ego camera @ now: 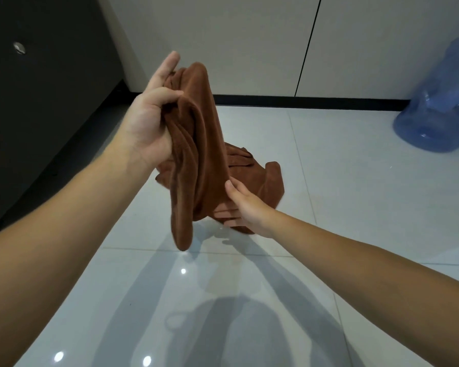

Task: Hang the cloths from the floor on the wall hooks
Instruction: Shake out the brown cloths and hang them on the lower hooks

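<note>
Gripping the bunched brown cloth (199,154) near its top, your left hand (149,123) curls its thumb over the folds, forefinger straight; your right hand (244,207) pinches the lower folds, thumb in front. The cloth hangs above the tiled floor (355,194), another brown heap (272,181) behind it.

Both forearms bare, stretched forward from lower corners of view. Higher one ends in left grip (146,128): palm turned right, thumb curled over bunched top of brown cloth (196,144), one finger straight up behind it. Lower, right grip (240,207): thumb against cloth's hanging part, fingers curled beneath, pinching it.
</note>
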A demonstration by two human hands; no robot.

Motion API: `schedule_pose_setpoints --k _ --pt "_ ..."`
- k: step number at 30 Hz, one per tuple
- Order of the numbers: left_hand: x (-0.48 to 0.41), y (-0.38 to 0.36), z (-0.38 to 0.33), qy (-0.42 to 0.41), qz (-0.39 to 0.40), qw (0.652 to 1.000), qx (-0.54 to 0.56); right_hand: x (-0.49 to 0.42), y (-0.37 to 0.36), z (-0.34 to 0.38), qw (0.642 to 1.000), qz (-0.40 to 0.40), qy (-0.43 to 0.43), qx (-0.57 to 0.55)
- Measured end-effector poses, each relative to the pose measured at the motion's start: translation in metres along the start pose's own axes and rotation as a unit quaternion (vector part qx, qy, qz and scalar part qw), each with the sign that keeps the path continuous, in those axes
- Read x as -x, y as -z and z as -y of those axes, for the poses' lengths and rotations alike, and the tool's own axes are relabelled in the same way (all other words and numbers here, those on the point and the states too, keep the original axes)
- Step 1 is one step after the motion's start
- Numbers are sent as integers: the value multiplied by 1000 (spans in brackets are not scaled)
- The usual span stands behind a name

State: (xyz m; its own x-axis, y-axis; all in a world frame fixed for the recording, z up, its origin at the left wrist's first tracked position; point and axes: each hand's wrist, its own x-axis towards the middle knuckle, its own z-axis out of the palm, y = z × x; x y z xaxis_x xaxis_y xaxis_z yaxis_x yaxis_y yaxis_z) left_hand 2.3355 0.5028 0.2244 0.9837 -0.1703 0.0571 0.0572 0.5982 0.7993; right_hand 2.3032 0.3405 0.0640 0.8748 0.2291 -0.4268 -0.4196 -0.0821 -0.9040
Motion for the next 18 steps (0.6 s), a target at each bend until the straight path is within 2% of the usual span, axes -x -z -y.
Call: schedule_pose_setpoints --k 3,6,9,11,14,18 --pt "2 -1 3 4 1 1000 -4 -6 -9 -1 996 2 25 -87" --pt "-1 3 2 0 -7 1000 -10 -13 -10 2 984 -79 101 -120" --pt "-7 17 1 -5 -37 997 -73 -16 -1 8 974 -142 154 -89" --pt "-9 32 3 8 -74 990 -122 -16 9 13 973 -150 168 -59" --pt "-13 54 8 20 -142 972 -184 -18 25 22 967 -154 195 -53" --pt "-19 87 8 16 -227 924 -308 -11 55 47 951 -221 207 -66"
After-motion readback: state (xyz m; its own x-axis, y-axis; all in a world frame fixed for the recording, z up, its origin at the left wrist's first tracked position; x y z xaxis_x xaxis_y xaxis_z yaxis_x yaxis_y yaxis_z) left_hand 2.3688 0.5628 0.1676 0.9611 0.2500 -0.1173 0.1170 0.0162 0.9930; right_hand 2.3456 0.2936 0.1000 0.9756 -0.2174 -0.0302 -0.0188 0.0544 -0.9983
